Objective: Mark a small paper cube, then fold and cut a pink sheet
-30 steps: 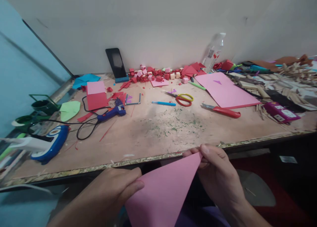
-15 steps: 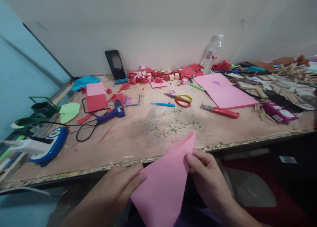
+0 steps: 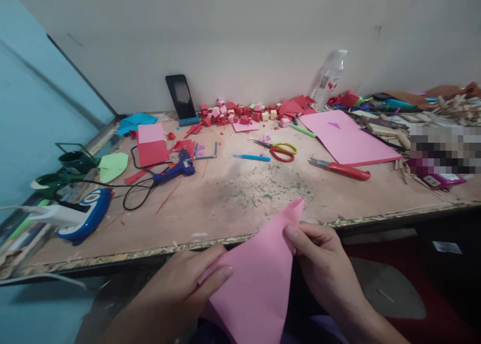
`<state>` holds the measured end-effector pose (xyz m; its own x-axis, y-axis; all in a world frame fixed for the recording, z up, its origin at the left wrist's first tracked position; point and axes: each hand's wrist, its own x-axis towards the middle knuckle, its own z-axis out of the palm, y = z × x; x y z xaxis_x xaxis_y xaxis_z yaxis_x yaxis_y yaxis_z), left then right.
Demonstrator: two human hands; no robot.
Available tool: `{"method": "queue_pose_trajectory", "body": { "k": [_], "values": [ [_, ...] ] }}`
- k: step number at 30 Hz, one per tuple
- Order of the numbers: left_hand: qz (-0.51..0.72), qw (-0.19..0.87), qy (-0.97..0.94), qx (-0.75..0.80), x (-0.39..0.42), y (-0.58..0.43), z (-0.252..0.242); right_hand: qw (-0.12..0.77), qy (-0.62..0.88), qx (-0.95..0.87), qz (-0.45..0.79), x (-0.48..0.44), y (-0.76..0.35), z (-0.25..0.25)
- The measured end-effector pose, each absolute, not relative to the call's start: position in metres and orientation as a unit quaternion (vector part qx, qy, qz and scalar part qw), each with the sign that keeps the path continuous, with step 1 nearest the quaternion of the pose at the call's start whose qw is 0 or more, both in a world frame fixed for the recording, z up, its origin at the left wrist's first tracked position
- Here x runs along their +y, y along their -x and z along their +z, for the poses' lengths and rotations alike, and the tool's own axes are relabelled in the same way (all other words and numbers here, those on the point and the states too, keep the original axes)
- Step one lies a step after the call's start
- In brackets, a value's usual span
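I hold a folded pink paper sheet in front of the table's near edge, its pointed corner sticking up over the wood. My left hand pinches the sheet's left edge, thumb on top. My right hand grips the right edge just below the tip, thumb pressed on the paper. Both hands are closed on the sheet.
On the plywood table lie a blue glue gun with black cord, scissors, a red utility knife, a blue pen, a large pink sheet, red and pink paper cubes, a phone and a plastic bottle.
The paper's tip has risen above the table edge. My right hand slid from the tip down the right edge; my left thumb shifted slightly right.
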<state>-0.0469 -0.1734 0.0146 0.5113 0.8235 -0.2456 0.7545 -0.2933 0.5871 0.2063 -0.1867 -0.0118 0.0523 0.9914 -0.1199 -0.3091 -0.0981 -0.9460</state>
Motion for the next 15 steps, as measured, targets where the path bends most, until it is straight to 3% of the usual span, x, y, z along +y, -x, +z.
{"method": "queue_pose_trajectory", "body": {
  "k": [5, 15],
  "values": [
    [0.050, 0.389, -0.757, 0.522, -0.171, 0.031, 0.024, 0.546, 0.460, -0.390, 0.582, -0.186, -0.213, -0.016],
    [0.172, 0.251, -0.836, 0.456, -0.179, 0.032, 0.008, 0.513, 0.398, -0.388, 0.654, -0.186, -0.212, -0.020]
  ]
}}
